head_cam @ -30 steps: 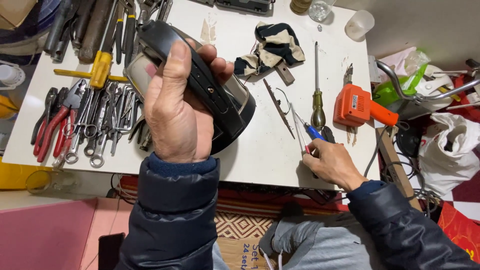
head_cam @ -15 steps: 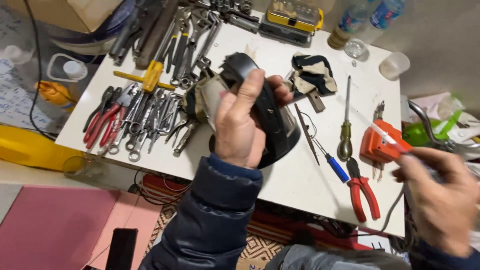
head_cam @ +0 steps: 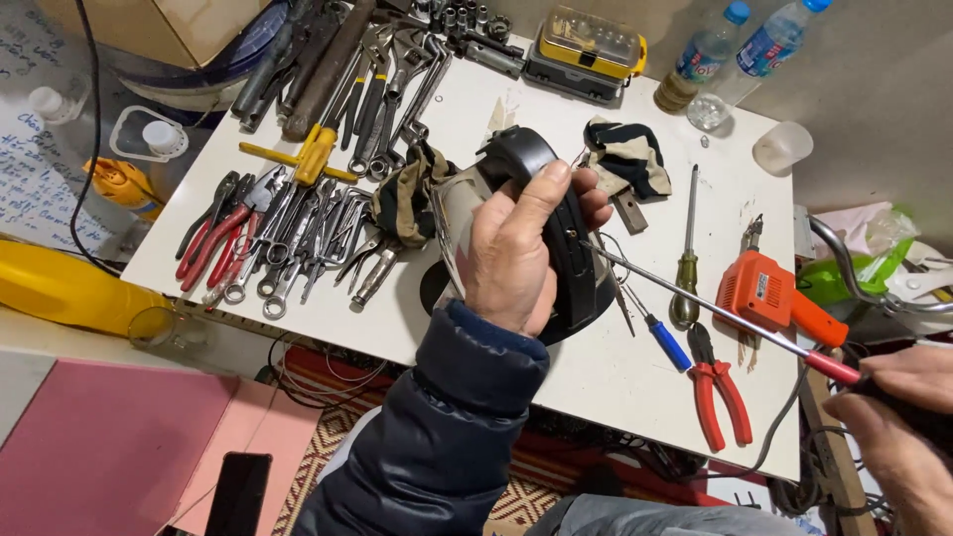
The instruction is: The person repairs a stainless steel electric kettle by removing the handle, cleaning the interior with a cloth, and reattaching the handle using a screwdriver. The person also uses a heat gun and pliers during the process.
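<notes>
My left hand grips a rounded black and silver housing, held up above the white table. My right hand at the lower right holds a long screwdriver with a red and black handle. Its thin metal shaft reaches left and its tip touches the black edge of the housing, close to my left fingers.
Wrenches and pliers lie spread on the table's left. A yellow T-handle tool, a striped rag, green-handled and blue-handled screwdrivers, red pliers, an orange power tool, a yellow bit case, two bottles.
My right hand has picked up the long screwdriver and brought its tip to the housing. The view has shifted left, and my left hand turned the housing slightly.
</notes>
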